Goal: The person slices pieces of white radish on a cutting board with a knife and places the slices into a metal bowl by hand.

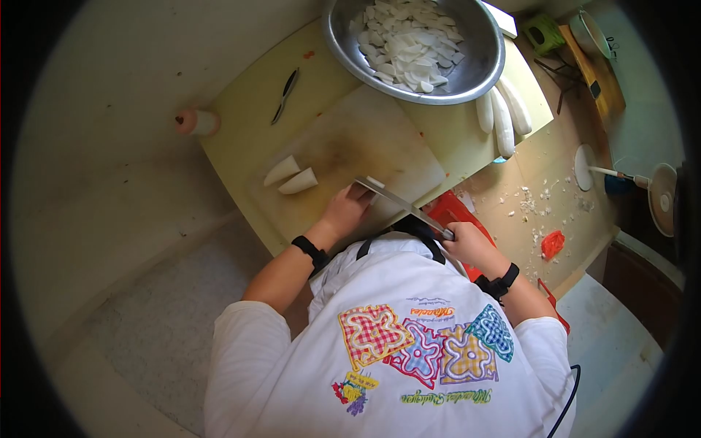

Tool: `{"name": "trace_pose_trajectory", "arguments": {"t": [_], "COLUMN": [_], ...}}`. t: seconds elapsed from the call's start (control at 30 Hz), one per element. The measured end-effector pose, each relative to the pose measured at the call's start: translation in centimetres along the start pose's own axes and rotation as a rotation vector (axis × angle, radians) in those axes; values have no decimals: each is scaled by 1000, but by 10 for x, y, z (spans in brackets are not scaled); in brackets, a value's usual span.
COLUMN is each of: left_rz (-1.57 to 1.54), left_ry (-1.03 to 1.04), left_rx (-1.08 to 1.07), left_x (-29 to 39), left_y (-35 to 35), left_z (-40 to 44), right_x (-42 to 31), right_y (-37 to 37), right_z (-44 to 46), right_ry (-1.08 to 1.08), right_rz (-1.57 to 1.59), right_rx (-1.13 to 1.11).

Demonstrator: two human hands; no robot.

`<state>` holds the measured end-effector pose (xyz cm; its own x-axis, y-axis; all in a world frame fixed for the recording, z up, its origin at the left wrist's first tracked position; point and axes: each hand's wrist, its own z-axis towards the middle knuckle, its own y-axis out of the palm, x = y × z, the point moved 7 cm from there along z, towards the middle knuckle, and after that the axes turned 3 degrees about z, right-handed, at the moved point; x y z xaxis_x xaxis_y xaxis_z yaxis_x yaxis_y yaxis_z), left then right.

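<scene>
My right hand (467,244) is closed round the handle of a kitchen knife (405,206), whose broad blade slants up and left over the near edge of the cutting board (380,124). With curled fingers, my left hand (347,212) presses on a piece of white radish (375,182) beside the blade tip; most of that piece is hidden by blade and fingers. Two cut radish lengths, a left one (280,171) and a right one (299,181), lie on the board left of my hands. Beyond the board, a metal basin (488,77) holds many thin white slices.
Several whole peeled radishes (503,124) lie right of the basin at the table's edge. A slim dark tool (285,95) and a pinkish bottle (197,122) are at the left. Peelings (527,204) and a red bag (553,244) litter the floor near a fan (662,198).
</scene>
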<state>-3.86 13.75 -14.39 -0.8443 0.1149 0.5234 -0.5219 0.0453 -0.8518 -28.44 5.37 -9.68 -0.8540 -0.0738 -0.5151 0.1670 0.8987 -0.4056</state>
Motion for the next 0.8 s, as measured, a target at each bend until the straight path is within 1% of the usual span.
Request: {"name": "trace_pose_trajectory", "arguments": {"t": [0.07,0.17,0.23,0.3,0.43,0.5,0.63,0.7,0.73,0.8], "left_rz": [-1,-9,-20,-19,31,34,70,119,120,128], "left_ry": [-4,-12,-8,27,78,48,31,102,98,17], "left_rx": [-5,-10,-9,-54,-22,-72,-102,-124,-122,-242], "left_x": [-2,-2,-2,-4,-5,-6,-5,-4,-3,-5], "left_y": [5,5,5,7,8,13,14,14,13,18], "left_z": [-1,-1,1,1,1,-1,0,0,0,-1], "right_x": [0,-2,-3,-4,-3,-10,-8,-7,-6,-11], "right_y": [0,4,4,2,6,4,4,4,3,6], "right_z": [3,8,5,-3,5,10,4,2,1,7], "right_ry": [-4,-67,-49,-23,5,12,35,44,57,33], "right_rz": [-17,-32,-35,-16,-3,6,3,9,18,-29], "right_rx": [-5,16,20,11,-32,-31,-41,-50,-56,-34]}}
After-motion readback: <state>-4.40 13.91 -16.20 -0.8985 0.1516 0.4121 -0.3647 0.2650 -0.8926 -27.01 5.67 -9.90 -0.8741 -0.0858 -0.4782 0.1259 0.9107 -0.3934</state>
